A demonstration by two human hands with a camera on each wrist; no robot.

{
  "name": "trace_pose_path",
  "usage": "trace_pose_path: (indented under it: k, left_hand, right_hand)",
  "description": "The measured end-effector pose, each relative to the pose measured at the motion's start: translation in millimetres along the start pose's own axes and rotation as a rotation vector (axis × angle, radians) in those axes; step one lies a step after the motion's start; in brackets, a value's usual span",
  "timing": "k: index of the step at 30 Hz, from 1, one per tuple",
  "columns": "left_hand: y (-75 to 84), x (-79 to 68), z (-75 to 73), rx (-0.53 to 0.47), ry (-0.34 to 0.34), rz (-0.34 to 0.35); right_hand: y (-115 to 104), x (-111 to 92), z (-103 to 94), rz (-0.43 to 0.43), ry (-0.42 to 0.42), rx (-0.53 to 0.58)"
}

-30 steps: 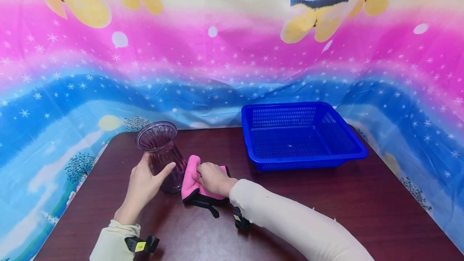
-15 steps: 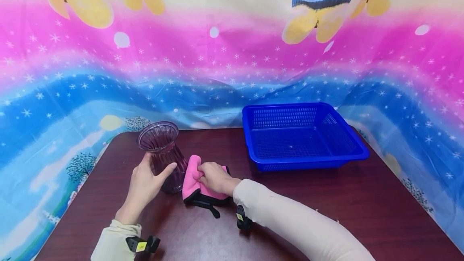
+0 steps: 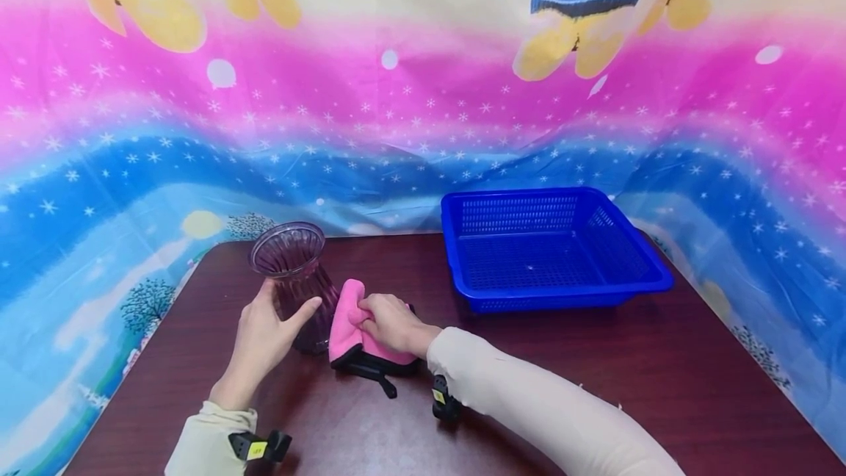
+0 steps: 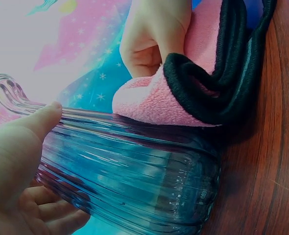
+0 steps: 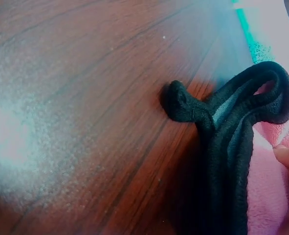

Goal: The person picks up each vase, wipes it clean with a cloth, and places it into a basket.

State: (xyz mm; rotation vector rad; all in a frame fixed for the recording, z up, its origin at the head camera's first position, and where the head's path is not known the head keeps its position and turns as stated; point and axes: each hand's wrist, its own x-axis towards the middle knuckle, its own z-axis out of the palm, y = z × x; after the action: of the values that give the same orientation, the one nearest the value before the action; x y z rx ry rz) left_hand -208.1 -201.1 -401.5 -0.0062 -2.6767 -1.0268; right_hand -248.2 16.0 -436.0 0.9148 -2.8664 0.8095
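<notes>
A ribbed, purple-tinted glass vase (image 3: pixel 300 292) with a flared rim stands on the table at the left. My left hand (image 3: pixel 261 336) holds it from the near left side, thumb across the front and fingers behind it. Just right of the vase, my right hand (image 3: pixel 390 322) grips a folded pink cloth (image 3: pixel 346 325) with black edging and a small black loop. In the left wrist view, the fold of the cloth (image 4: pixel 149 103) lies right at the side of the vase (image 4: pixel 134 161). The right fingertips are partly hidden in the cloth's folds.
A blue perforated plastic basket (image 3: pixel 548 263) stands at the back right of the dark wooden table (image 3: pixel 529 358). Behind the table hangs a colourful printed curtain (image 3: pixel 370 109). Black wrist cameras sit on both sleeves.
My right hand has shifted the pink cloth slightly left, closer to the vase. The left hand and vase have stayed in place.
</notes>
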Motion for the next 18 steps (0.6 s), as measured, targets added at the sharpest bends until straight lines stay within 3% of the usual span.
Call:
trace_pose_path:
  k: [18]
  left_hand:
    - [1.5,-1.8,-1.0,0.001,-0.030,-0.016]
  right_hand:
    - [-8.1,0.2,-10.5,-0.006,0.024,0.060]
